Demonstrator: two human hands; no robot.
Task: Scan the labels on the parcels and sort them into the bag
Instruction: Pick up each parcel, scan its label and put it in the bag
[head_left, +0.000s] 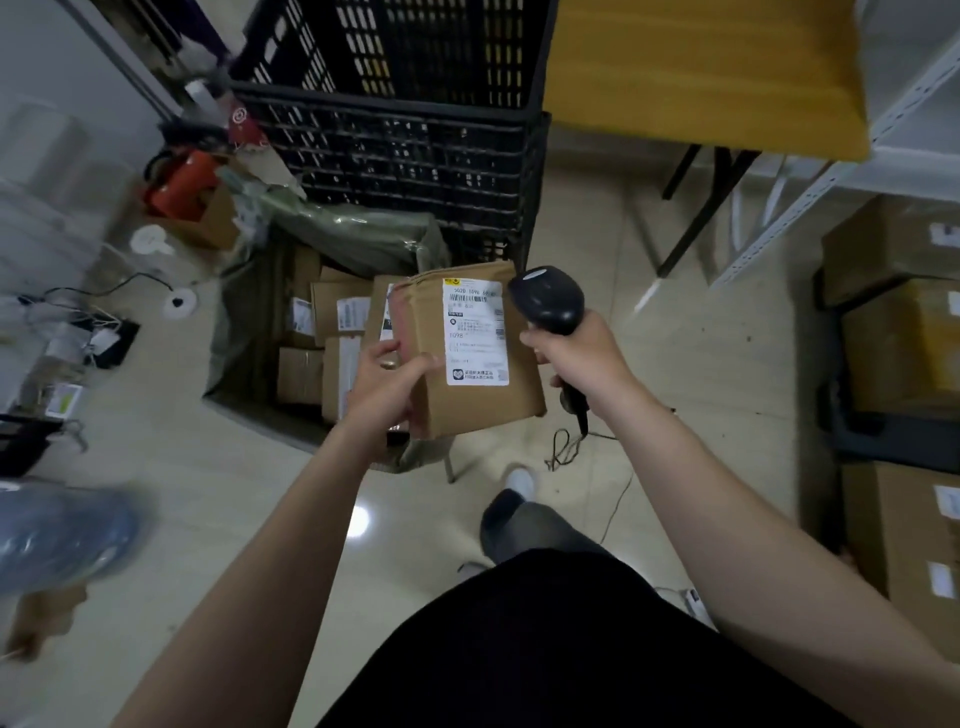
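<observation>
My left hand (387, 382) grips a brown cardboard parcel (483, 405) by its left edge, holding it in the air with its white label (475, 332) facing up. Just right of the parcel, my right hand (576, 353) holds a black corded barcode scanner (548, 299), whose head sits beside the label's upper right corner. Below and behind the parcel stands an open grey-green bag (363, 234) on the floor, with several labelled cardboard parcels (337, 312) lying inside it.
Stacked black plastic crates (415, 130) stand behind the bag. A yellow table (701, 67) and white shelving (883, 130) are at upper right, with cardboard boxes (904, 353) stacked along the right wall. Cables and clutter (98, 332) lie on the left floor. The scanner cord (566, 452) trails on the tiles.
</observation>
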